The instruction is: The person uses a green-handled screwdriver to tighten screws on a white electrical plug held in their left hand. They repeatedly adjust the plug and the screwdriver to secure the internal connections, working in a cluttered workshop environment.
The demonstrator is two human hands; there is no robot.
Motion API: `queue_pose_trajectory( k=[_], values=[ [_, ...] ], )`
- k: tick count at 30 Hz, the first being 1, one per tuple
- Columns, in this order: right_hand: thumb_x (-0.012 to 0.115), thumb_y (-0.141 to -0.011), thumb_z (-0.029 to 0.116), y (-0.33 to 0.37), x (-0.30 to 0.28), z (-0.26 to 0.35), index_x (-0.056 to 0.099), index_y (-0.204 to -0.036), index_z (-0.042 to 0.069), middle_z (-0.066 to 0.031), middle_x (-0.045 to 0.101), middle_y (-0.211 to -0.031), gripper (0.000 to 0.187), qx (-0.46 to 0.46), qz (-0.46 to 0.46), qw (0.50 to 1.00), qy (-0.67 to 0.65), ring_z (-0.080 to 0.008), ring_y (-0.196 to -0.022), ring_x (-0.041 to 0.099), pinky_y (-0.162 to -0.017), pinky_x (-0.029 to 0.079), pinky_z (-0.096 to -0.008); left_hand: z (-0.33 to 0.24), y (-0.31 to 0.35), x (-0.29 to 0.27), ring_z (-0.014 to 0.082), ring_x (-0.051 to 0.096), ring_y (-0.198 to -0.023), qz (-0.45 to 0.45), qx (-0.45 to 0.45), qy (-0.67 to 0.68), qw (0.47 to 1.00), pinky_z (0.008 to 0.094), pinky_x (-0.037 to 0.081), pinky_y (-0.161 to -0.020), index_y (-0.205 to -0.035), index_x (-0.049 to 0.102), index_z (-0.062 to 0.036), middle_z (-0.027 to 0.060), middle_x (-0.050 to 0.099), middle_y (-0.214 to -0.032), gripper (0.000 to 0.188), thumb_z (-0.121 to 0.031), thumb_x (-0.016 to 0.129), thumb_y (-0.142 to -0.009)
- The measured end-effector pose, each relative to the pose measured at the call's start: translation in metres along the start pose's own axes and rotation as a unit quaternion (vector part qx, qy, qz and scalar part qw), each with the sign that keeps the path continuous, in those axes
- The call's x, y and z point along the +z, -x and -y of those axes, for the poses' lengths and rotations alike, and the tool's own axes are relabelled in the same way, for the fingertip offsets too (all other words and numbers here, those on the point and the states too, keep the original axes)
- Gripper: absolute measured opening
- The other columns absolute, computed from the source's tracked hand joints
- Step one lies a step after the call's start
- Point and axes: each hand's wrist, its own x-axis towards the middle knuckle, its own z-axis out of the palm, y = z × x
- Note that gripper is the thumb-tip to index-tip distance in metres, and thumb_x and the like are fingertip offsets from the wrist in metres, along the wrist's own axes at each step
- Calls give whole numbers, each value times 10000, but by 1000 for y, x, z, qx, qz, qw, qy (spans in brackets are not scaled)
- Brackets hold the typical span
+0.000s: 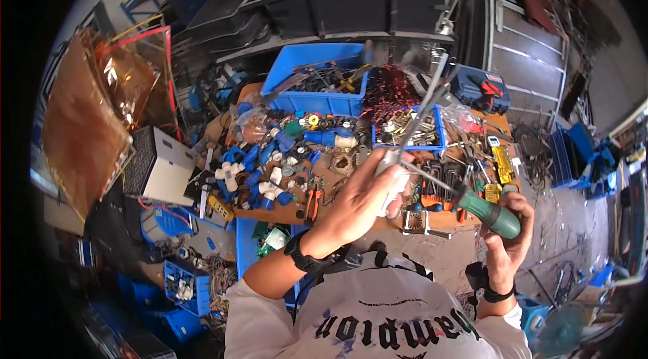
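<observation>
My left hand (354,204) is closed around a whitish part (387,169); the fingers hide much of it, so I cannot tell its kind. From that part a long, thin metal bar (425,104) slants up and to the right over the bench. In my right hand (507,244) is a screwdriver with a green handle (498,216), gripped by its rear end. The screwdriver's shaft points left toward the whitish part, and its tip ends close to my left fingers. Whether the tip touches the part cannot be made out.
Beneath my hands, a wooden bench (388,223) carries blue and white pipe fittings (270,187), orange-handled pliers (312,204) and other hand tools. A small blue tray (442,146) holds metal parts. Behind are a large blue bin (280,97) and a dark toolbox (466,92).
</observation>
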Motion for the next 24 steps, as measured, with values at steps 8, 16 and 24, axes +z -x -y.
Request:
queue_pose_trajectory(
  k=[8, 16, 24],
  values=[
    [651, -859, 195, 2, -9, 6, 416, -1127, 37, -120, 526, -997, 390, 67, 58, 994, 56, -161, -805, 524, -691, 442, -264, 17, 6, -2, 130, 527, -626, -44, -9, 29, 999, 245, 431, -550, -1231, 467, -34, 84, 573, -863, 369, -308, 383, -998],
    [731, -789, 169, -1, -2, 5, 404, -1072, 62, -156, 476, -1081, 446, -40, 12, 998, -44, -224, -982, 497, -867, 433, -351, 19, 8, 0, 137, 522, -596, -11, -30, 40, 999, 250, 419, -528, -1247, 449, -34, 94, 573, -842, 413, -346, 384, -984],
    [751, -736, 197, -2, -5, 3, 380, -1073, 69, -182, 477, -1082, 517, -151, 31, 988, 16, -213, -854, 496, -768, 435, -334, 27, 9, 1, 143, 511, -581, -17, -42, 63, 997, 247, 399, -502, -1238, 470, -34, 95, 566, -813, 461, -395, 407, -958]
  ],
)
